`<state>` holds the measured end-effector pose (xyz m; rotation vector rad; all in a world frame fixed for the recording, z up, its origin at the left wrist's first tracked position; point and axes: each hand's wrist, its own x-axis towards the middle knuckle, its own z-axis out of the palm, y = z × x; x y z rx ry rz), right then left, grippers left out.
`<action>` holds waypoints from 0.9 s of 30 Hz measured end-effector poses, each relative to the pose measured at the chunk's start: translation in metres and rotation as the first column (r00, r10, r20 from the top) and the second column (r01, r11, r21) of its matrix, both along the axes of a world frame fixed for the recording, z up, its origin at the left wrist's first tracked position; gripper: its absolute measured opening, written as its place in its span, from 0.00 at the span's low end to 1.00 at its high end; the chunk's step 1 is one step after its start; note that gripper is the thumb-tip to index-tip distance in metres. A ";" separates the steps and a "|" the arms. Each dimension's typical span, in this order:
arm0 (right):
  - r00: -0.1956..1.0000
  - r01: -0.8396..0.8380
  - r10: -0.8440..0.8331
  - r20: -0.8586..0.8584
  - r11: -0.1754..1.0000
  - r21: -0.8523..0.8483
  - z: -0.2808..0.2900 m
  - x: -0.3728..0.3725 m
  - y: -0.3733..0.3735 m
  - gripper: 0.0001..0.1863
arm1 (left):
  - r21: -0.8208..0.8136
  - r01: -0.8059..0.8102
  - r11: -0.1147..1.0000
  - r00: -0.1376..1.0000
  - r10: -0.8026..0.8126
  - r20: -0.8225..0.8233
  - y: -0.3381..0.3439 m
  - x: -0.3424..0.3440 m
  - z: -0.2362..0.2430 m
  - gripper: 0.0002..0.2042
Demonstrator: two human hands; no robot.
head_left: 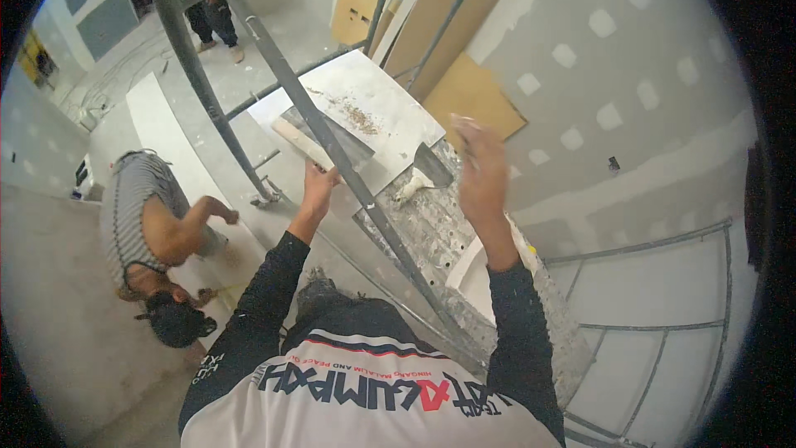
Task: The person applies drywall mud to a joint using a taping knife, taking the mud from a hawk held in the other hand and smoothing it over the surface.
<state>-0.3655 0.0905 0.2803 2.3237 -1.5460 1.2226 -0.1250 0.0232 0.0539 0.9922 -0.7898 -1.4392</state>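
Observation:
My left hand (317,191) is closed on the near end of a flat trowel (344,139) with a broad grey metal blade and a pale bar-like handle. A scaffold tube crosses in front of the blade. My right hand (482,170) is raised over the platform with nothing plainly visible in it; motion blurs its fingers. Between my hands, a wide putty knife (433,164) with a grey blade and a whitish, caked handle lies on the platform. Beyond it is a white board (398,112) with brown crumbs scattered over it.
Diagonal scaffold tubes (278,58) stand between me and the room. The platform (414,224) is splattered, with a white curved object (474,278) by my right forearm. Below left, a person in a striped top (157,216) bends over a long white board. Brown sheets (439,17) lean against the patched wall.

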 end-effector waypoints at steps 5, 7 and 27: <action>0.908 -0.137 0.217 -0.359 0.962 0.235 -0.118 0.010 -0.087 0.21 | 0.043 -0.079 0.996 0.994 0.082 -0.071 -0.022 -0.005 -0.067 0.24; 0.827 -0.202 0.331 -0.454 0.929 0.310 -0.155 0.030 -0.109 0.22 | 0.145 -0.211 0.967 0.947 0.239 -0.216 -0.027 0.002 -0.099 0.24; 0.756 -0.120 0.281 -0.591 0.947 0.297 -0.215 0.037 -0.118 0.05 | 0.143 -0.238 0.961 0.970 0.242 -0.016 -0.023 -0.037 -0.078 0.23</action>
